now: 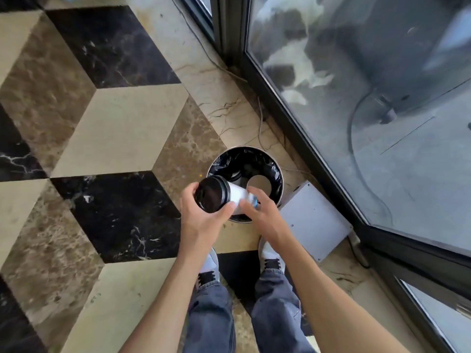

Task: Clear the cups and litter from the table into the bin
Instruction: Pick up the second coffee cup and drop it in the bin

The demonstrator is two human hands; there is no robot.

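Note:
A white paper cup (236, 197) with a black lid (211, 193) lies tilted on its side above the near rim of a round metal bin (280, 186) lined with a black bag. My left hand (204, 217) grips the lid end. My right hand (262, 215) holds the cup's base end, where a blue mark shows. Inside the bin a round white lid or disc (258, 183) lies on the black liner. The table is out of view.
I stand on a marble floor of beige, brown and black diamonds; my two shoes are just behind the bin. A grey flat box (314, 220) lies right of the bin. A dark-framed glass wall runs along the right, with thin cables on the floor beside it.

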